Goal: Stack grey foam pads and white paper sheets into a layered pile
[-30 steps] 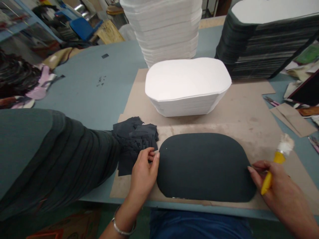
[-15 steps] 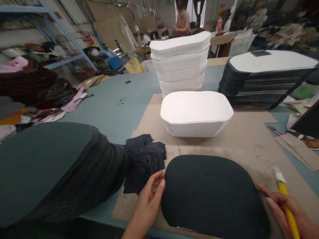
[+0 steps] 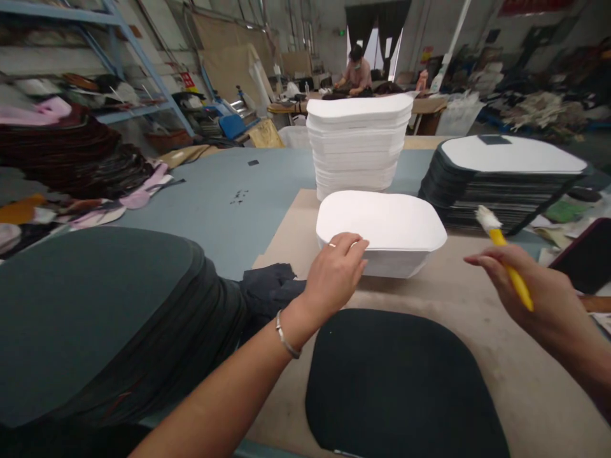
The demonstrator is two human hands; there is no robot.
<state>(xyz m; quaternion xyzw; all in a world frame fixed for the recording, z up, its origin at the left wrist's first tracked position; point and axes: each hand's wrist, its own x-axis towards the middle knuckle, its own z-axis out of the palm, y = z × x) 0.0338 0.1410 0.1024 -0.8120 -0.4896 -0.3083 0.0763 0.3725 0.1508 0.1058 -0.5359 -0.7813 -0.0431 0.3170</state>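
Note:
My left hand (image 3: 337, 267) is at the front left edge of a short stack of white rounded panels (image 3: 382, 219), its fingers bent and slightly apart over the edge; the thumb is hidden. Off to the right, my right hand (image 3: 529, 286) holds a yellow-handled brush (image 3: 513, 273) with its whitish bristles pointing up, raised above the table. A dark rounded panel (image 3: 401, 381) lies flat below and between my hands, its near edge cut off by the frame.
A large stack of dark panels (image 3: 95, 305) stands at left beside dark fabric scraps (image 3: 270, 283). Behind are a tall white stack (image 3: 360, 146) and a dark stack topped with white (image 3: 515, 156). Brown board (image 3: 286, 235) covers part of the table. Another person (image 3: 358, 73) works farther back.
My left hand has left the dark panel and moved forward to the white stack. My right hand has lifted away from the panel's right side with the brush. The view has tilted up.

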